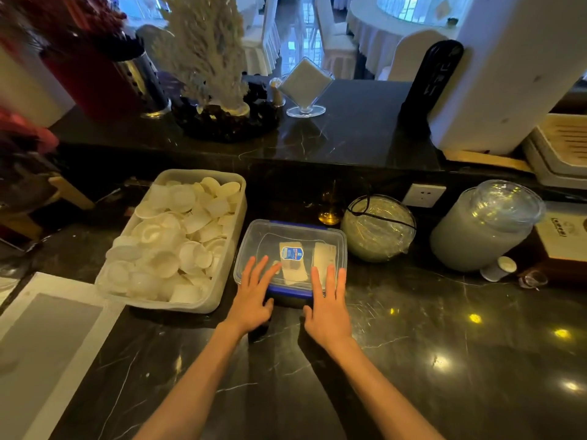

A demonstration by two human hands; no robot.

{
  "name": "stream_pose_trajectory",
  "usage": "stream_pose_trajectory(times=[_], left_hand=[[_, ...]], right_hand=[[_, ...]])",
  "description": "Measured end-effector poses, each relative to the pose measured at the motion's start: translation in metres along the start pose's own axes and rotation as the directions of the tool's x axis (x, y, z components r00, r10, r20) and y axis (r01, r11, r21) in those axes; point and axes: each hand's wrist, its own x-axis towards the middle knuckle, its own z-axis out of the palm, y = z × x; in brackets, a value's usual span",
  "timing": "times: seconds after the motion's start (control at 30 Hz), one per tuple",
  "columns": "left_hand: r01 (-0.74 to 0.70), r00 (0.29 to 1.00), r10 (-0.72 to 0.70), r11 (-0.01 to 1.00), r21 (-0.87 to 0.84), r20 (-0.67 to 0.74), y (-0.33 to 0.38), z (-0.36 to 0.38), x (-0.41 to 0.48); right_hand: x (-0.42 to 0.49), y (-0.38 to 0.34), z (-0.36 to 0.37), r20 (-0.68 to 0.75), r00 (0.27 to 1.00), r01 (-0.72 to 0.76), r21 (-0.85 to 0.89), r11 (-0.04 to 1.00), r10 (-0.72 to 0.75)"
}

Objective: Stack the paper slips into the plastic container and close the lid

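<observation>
Plastic container (290, 258) is sitting mid-countertop (413, 328), a little way in from the near edge, with the clear lid (295, 231) already lying on top. Paper slips (293, 260) are being seen through the lid, inside. Left hand (254, 296) and right hand (327, 308) are both being pressed flat, fingers spread, on the lid's near edge; nothing is being gripped. A larger tub of white discs (178, 239) is resting just beside the container's left side.
</observation>
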Motion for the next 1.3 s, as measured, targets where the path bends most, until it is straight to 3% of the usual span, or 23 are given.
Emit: stream_pose_trajectory(times=[0.23,0.33,0.47,0.57,0.67,0.87,1.0,1.13,1.3], left_hand=[[0.028,1.000,-0.028,0.998,-0.053,0.001,-0.003,-0.001,-0.008],[0.039,0.999,-0.039,0.999,-0.014,0.024,0.002,-0.001,-0.011],[0.099,0.994,-0.106,0.975,0.198,0.025,0.016,0.003,-0.017],[0.151,0.988,-0.150,0.955,0.256,-0.026,0.018,0.010,-0.031],[0.161,0.985,-0.174,0.931,0.327,0.012,0.014,0.016,-0.042],[0.199,0.965,-0.244,0.921,0.335,0.097,0.026,0.010,-0.039],[0.185,0.948,-0.253,0.932,0.313,0.192,0.033,-0.010,-0.039],[0.136,0.931,-0.244,0.921,0.365,0.271,0.039,-0.049,-0.032],[0.036,0.993,-0.087,0.879,0.476,0.084,0.075,-0.128,-0.008]], right_hand=[[-0.006,0.000,0.002,0.014,0.999,-0.036,0.162,0.986,0.034],[-0.008,0.000,-0.001,0.031,0.998,-0.051,0.132,0.990,0.047],[-0.013,-0.004,-0.006,0.066,0.995,-0.081,0.057,0.995,0.078],[-0.026,-0.006,-0.002,0.046,0.999,-0.008,-0.019,1.000,0.009],[-0.039,-0.006,0.008,0.102,0.995,0.027,-0.068,0.997,-0.020],[-0.040,-0.006,0.008,0.090,0.996,0.037,-0.121,0.992,-0.026],[-0.041,-0.005,-0.009,0.116,0.991,0.072,-0.055,0.996,-0.065],[-0.032,0.006,-0.055,0.039,0.985,0.166,0.007,0.986,-0.167],[-0.011,0.025,-0.152,-0.240,0.940,0.194,-0.208,0.959,-0.243]])
